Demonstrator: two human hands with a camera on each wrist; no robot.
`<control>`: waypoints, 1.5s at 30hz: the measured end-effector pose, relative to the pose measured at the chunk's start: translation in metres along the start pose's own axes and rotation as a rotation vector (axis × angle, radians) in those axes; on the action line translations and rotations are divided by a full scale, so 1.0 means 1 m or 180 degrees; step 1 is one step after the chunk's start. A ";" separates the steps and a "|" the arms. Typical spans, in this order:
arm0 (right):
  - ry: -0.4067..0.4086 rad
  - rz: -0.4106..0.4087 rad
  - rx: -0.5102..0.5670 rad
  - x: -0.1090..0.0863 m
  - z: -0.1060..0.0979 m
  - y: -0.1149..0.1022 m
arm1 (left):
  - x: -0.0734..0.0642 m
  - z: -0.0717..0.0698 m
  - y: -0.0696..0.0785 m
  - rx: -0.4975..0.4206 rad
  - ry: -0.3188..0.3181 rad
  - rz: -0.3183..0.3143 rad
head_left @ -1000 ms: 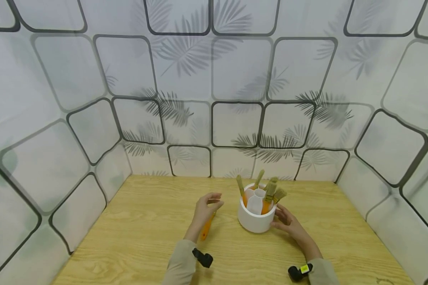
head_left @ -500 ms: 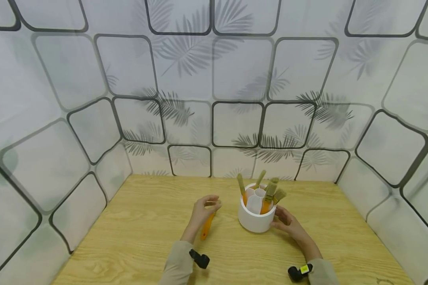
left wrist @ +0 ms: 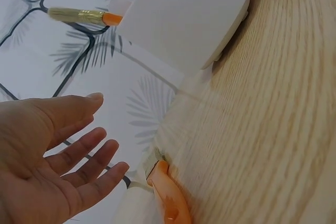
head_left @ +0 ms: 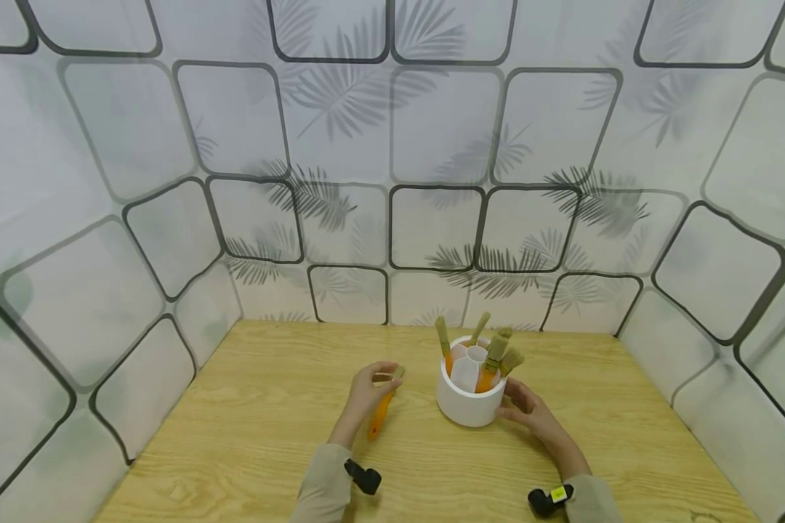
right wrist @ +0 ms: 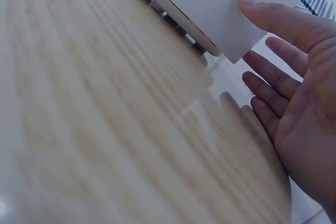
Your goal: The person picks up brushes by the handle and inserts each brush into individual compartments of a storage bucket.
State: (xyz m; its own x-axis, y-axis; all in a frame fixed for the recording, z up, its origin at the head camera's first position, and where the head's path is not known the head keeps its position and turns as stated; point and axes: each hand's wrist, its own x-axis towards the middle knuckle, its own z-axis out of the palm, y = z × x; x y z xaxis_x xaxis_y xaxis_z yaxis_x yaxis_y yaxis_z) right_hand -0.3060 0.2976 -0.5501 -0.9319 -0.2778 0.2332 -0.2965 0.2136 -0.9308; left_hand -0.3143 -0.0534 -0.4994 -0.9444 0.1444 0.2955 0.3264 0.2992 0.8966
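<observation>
My left hand [head_left: 368,390] hovers over a paintbrush with an orange handle [head_left: 379,417] that lies on the table. In the left wrist view the fingers of this hand [left wrist: 58,166] are spread and hold nothing, with the brush [left wrist: 170,195] just beyond the fingertips. My right hand [head_left: 528,409] rests against the right side of a round white brush holder [head_left: 467,407]. Its thumb lies on the white wall [right wrist: 205,3] in the right wrist view, the other fingers loosely extended beside it. Several orange-handled brushes [head_left: 495,352] stand bristles up in the holder.
Inside the holder is a white divider with round compartments [head_left: 466,374]. The wooden table [head_left: 268,407] meets patterned walls [head_left: 432,225] at the back and on both sides. Black wrist cameras [head_left: 363,477] sit on both sleeves.
My left hand has shifted slightly left and toward me, and the bristle end of the lying brush now shows past its fingertips. The right hand and the holder have stayed in place.
</observation>
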 end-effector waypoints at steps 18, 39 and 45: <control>-0.0006 0.0098 0.0009 0.000 0.000 -0.001 | -0.002 -0.004 -0.010 0.0056 -0.0182 -0.0208; -0.0006 0.0128 -0.0102 0.002 -0.001 0.001 | -0.005 -0.007 -0.016 0.0299 -0.0186 -0.0211; 0.0041 0.0046 -0.0110 0.002 0.000 0.002 | -0.006 -0.007 -0.019 0.0419 -0.0236 -0.0170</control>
State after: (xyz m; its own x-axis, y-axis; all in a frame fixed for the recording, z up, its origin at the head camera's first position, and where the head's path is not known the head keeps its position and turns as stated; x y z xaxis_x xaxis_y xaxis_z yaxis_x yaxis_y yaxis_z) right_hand -0.3081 0.2973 -0.5513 -0.9387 -0.2625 0.2234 -0.2898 0.2499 -0.9239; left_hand -0.3151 -0.0663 -0.5164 -0.9564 0.1929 0.2191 0.2830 0.4285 0.8581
